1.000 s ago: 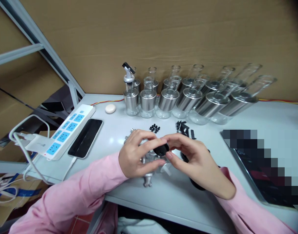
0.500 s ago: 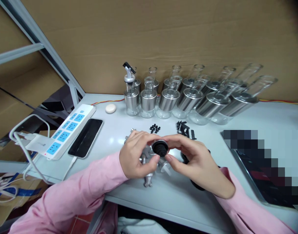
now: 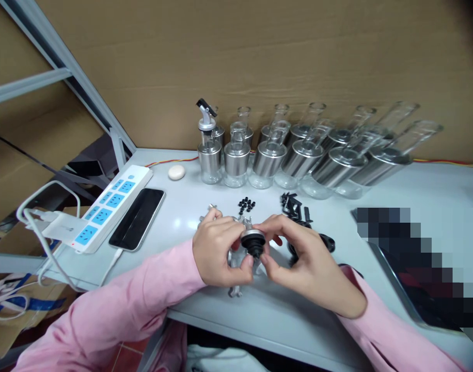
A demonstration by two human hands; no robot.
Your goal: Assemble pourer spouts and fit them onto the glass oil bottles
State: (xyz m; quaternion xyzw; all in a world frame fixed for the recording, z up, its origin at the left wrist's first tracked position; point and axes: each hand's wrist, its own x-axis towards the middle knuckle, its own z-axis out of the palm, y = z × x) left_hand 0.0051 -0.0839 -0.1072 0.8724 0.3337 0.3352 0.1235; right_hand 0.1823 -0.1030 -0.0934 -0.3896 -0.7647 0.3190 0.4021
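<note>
Between my two hands is a bottle pourer (image 3: 253, 242), its silver spout end pointing away from me and its ribbed black stopper toward me. The fingers and thumb of my left hand (image 3: 220, 249) close on its left side. My right hand (image 3: 304, 261) pinches it from the right, thumb near the stopper's lower end. Under and behind my hands lie silver pourer parts (image 3: 235, 292), mostly covered. Small black rings (image 3: 247, 204) sit in a loose group beyond my hands. Black lever pieces (image 3: 293, 205) and larger black parts (image 3: 328, 242) lie by my right hand.
Glass bottles with steel sleeves (image 3: 269, 157) stand in rows at the back; the leftmost bottle (image 3: 209, 160) has a pourer in its neck. On the left are a power strip (image 3: 120, 199), a phone (image 3: 138, 219) and a white rounded object (image 3: 176, 172). A dark-screened device (image 3: 403, 279) lies right.
The pourer has tilted in my hands, so its silver spout end now shows above the collar and the black stopper points lower. My right hand has shifted slightly left, uncovering more black parts.
</note>
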